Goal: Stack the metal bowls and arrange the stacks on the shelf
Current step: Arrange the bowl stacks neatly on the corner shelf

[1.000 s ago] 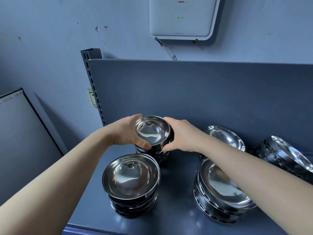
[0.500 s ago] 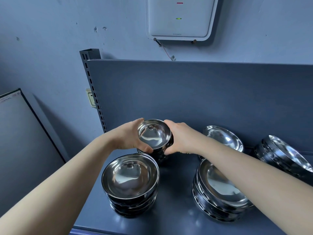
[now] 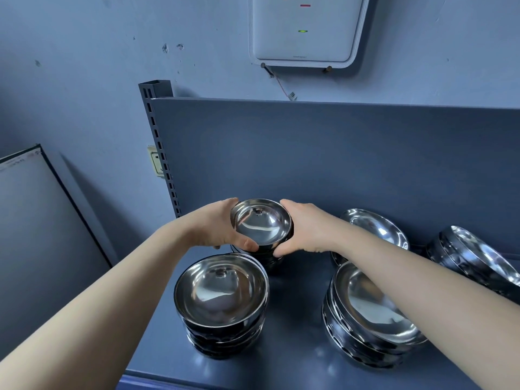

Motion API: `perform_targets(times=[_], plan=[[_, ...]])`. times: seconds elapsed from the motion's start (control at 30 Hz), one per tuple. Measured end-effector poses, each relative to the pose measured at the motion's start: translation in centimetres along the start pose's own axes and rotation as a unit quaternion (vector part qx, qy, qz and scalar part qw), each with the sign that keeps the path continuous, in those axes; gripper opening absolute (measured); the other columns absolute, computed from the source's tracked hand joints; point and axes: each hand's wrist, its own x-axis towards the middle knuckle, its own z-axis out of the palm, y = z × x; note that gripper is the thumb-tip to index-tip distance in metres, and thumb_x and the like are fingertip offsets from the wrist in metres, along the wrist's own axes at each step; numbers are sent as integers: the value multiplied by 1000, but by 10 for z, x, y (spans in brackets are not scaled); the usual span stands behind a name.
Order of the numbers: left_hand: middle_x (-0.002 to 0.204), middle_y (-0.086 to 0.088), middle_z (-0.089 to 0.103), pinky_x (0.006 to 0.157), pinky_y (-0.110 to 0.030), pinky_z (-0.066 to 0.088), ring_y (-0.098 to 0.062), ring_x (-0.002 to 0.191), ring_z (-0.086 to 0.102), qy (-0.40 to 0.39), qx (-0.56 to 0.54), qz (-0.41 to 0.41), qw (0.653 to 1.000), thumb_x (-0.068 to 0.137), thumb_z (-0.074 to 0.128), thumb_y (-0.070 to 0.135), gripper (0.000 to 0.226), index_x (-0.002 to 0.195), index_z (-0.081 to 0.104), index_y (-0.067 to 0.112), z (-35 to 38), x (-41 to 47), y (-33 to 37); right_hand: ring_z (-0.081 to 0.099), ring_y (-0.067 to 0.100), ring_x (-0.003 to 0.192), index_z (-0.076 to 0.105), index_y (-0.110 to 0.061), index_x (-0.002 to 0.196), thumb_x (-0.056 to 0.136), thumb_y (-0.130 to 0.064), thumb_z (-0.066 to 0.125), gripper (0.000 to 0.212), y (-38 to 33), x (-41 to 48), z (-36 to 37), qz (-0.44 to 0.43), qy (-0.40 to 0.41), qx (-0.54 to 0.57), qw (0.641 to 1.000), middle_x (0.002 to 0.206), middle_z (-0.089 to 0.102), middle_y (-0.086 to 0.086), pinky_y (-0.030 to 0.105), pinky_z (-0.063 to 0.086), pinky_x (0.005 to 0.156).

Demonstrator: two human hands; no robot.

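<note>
A small stack of shiny metal bowls point(image 3: 260, 225) stands near the back left of the grey shelf point(image 3: 292, 311). My left hand point(image 3: 218, 225) grips its left side, thumb curled around the front rim. My right hand point(image 3: 306, 228) grips the right side the same way. In front of it sits a wider stack of bowls point(image 3: 221, 294). A large stack point(image 3: 371, 313) stands at the front right, partly hidden by my right forearm. Another stack point(image 3: 374, 226) sits behind it, and a tilted stack point(image 3: 475, 260) leans at the far right.
The shelf's dark back panel point(image 3: 309, 150) rises just behind the stacks, with a slotted upright post point(image 3: 157, 130) at its left end. A white router point(image 3: 306, 26) hangs on the wall above. A framed board point(image 3: 33, 220) leans at the left.
Both hands have moved the small stack a little farther back toward the panel, keeping the same hold on it. The other stacks have not moved.
</note>
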Motion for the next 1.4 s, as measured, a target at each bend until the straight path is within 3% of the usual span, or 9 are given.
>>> perform_targets(times=[0.13,0.4,0.47,0.57,0.7,0.8,1.1,1.3,1.4], plan=[[101,4,63,64,-37,61,-15,92,63,-5,-26,-4,1000,56,87,36,68,112,50,26,2,0,-1,61,16,78,50,-21,101,58,-40,88,61,-2,2,0,7,-4,-2,1000,96,61,-3,27,44,52],[94,9,62,61,-29,54,-15,89,61,13,-10,-10,1000,59,86,41,64,107,48,24,2,-2,0,62,19,79,48,-20,102,58,-41,88,63,-8,1,-2,25,-4,-18,1000,97,60,-1,30,48,53],[107,9,62,76,-27,48,-18,100,59,32,30,-6,999,63,84,44,68,117,48,23,1,-8,1,57,20,84,45,-19,100,61,-44,85,61,-12,-5,-5,24,0,-58,998,99,57,0,32,47,58],[146,1,41,105,-35,39,-19,129,45,77,94,-2,993,70,77,52,102,149,24,15,-4,-27,7,54,23,97,47,-18,107,71,-46,77,54,-23,-25,-14,11,27,-123,992,105,53,-1,38,49,77],[148,2,42,107,-35,38,-15,132,43,131,89,20,987,70,70,61,99,148,29,18,-4,-72,17,47,19,125,47,-22,137,87,-47,63,58,-44,-66,-20,-30,50,-113,992,135,50,-4,30,40,99],[151,6,36,111,-34,33,-11,136,37,103,70,-7,992,54,61,78,117,149,27,20,2,-112,18,45,10,127,34,-27,149,85,-56,62,75,-55,-96,-11,-38,33,-71,996,150,41,-9,21,34,92],[154,5,23,102,-18,24,-9,139,27,91,41,-34,994,57,70,72,125,152,11,18,44,-147,3,62,7,106,63,-29,113,77,-40,74,39,-69,-118,21,-87,-3,44,995,110,69,-14,38,51,94],[149,15,13,96,-14,21,-2,135,25,131,-30,-7,991,59,71,68,125,152,1,22,57,-147,-4,60,7,111,60,-29,122,78,-26,75,46,-62,-118,25,-84,2,52,995,116,67,-13,31,50,97],[150,16,11,96,-14,23,-3,135,27,116,-25,-16,993,52,76,67,133,152,1,22,64,-145,-7,62,18,110,57,-28,126,76,-25,77,54,-62,-117,30,-69,5,54,996,117,67,-3,39,52,93]])
